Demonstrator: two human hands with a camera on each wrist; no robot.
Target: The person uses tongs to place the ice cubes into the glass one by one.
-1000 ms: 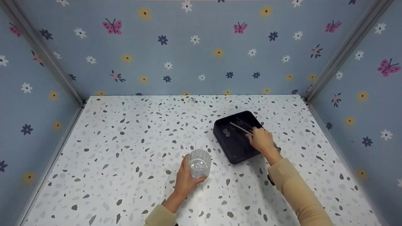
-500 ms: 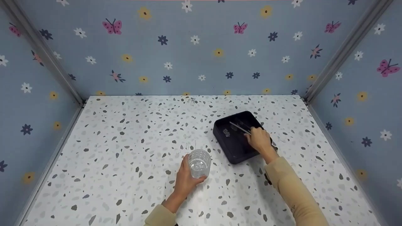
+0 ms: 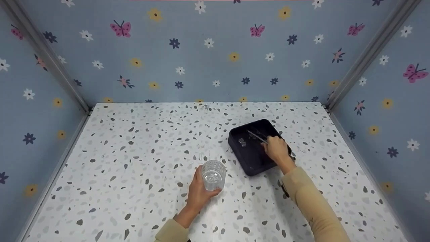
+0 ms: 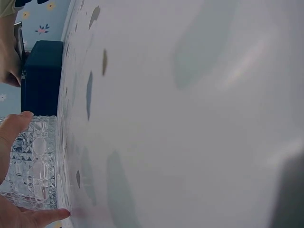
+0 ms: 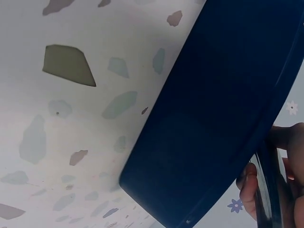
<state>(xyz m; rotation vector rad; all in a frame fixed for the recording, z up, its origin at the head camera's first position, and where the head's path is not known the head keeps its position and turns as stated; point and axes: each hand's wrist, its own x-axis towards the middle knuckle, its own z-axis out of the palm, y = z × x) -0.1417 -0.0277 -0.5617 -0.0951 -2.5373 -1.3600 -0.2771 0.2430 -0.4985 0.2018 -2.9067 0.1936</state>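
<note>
Glass held in left hand | tongs gripped by right hand over tray, towards right edge of table | advice: squeeze clear pieces gently, squarely

We've got the dark blue tray side-on, large in frame, sitting on the speckled tabletop. Just beside the tray's rim, we see the right hand gripping a shiny metal tool, fingers curled on it. Flower-print wall shows past the tray's rim.
</note>
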